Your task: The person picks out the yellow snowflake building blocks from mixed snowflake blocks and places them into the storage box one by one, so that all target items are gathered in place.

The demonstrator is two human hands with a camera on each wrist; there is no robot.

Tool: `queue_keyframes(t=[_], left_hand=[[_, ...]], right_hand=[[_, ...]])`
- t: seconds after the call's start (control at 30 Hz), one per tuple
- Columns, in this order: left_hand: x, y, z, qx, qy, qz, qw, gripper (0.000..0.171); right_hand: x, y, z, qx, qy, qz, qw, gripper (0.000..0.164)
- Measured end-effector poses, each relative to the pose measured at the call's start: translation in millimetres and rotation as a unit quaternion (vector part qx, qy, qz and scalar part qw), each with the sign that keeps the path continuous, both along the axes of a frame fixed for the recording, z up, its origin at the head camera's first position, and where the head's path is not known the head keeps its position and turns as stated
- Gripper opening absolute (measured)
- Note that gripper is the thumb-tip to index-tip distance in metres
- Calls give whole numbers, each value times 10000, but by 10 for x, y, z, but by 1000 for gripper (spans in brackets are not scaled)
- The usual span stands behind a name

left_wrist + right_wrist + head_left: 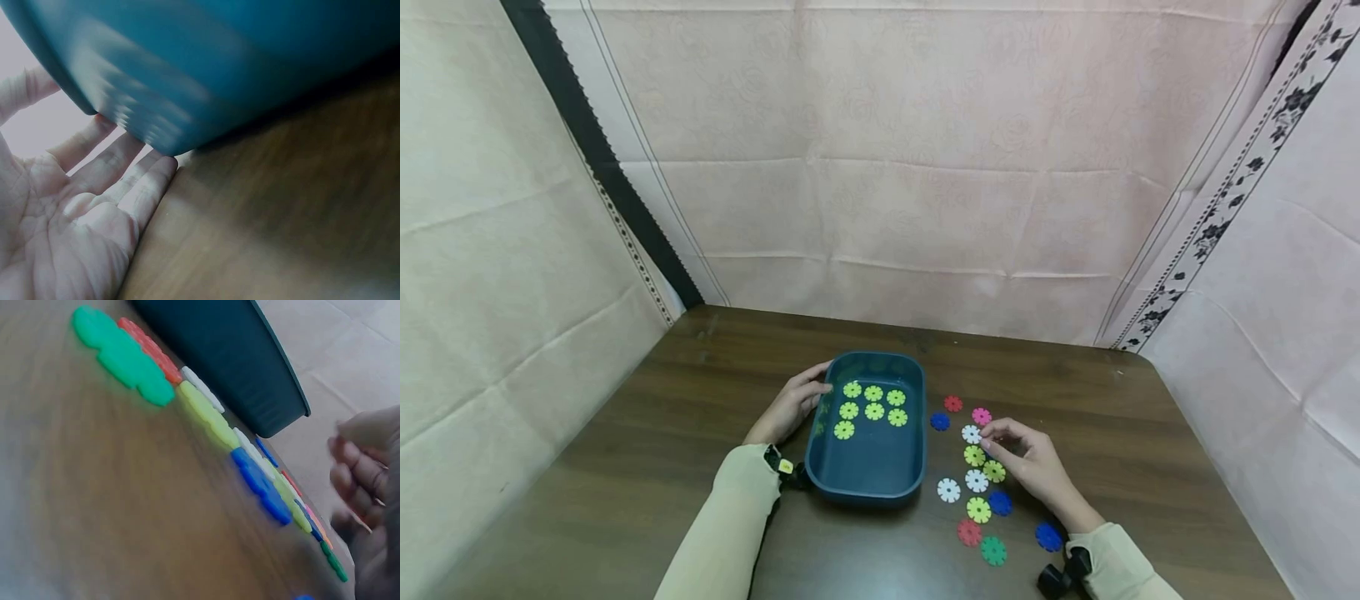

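Note:
A dark teal plastic tray (868, 479) stands on the table, with several yellow-green notched discs (874, 412) in rows on its floor. My left hand (790, 408) holds the tray's left side, thumb over the rim and fingers against the outer wall (206, 69). To the tray's right lie loose flower-shaped plastic discs. My right hand (1026, 462) hovers over them, thumb and forefinger apart beside a white disc (971, 434). Nothing shows between those fingers. Near them lie a pink disc (981, 416) and a yellow-green disc (974, 455). The right wrist view blurs the loosely bent fingers (356, 469).
Closer to me lie a green disc (993, 551), red disc (969, 532) and blue disc (1048, 537). Another red disc (952, 403) lies farther back. Pale cloth (925, 183) hangs behind and along both sides of the wooden table (662, 467).

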State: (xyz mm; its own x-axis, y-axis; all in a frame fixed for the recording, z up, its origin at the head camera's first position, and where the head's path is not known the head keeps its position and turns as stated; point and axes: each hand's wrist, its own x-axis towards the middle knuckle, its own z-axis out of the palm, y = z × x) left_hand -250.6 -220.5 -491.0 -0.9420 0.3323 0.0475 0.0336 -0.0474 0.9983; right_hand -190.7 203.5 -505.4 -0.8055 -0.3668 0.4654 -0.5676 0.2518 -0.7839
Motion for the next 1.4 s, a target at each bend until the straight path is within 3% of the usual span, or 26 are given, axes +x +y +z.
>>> queue_keyframes(t=[0.1,0.2,0.5,0.8,1.4], left_hand=[[-3,-8,-4,-23,58,-31,10000,50],[-2,-14,-8,-29,40,1,10000,50],[53,-27,-41,29,-166,100,9998,50],[55,-12,-14,80,-98,53,9999,49],[20,-7,6,85,-88,46,9999,49]], right_hand=[[-23,2,-56,814,759,-279,9934,19],[-34,-4,-91,1278,1054,-195,9860,22],[-35,-2,-139,1507,1182,5,9815,20],[-22,-30,-131,1735,984,-351,9793,23],[-12,-52,-79,1941,815,-326,9770,23]])
